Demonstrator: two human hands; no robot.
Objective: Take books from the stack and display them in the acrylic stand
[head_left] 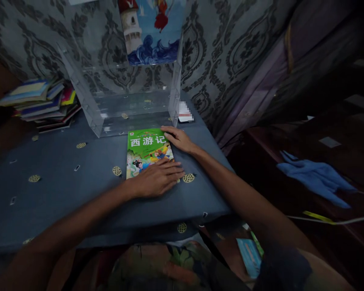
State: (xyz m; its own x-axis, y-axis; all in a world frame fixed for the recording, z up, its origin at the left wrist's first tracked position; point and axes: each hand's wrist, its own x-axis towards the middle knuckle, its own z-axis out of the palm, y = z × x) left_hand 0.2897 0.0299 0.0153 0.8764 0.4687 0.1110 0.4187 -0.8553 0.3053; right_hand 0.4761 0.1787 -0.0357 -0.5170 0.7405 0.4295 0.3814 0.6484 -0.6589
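- Green book [147, 149] lies face up on the counter [87, 182] before you, just in front of the clear rack [92, 117].
- Your left hand [158, 178] rests flat over its lower part, your right hand [180, 140] at its upper right corner; your hands are apart, neither clamped.
- You seem to be steadying or squaring it; lifting would call for fingers under an edge.
- High up, the rack holds an illustrated cover [153, 32] showing a tower and waves.
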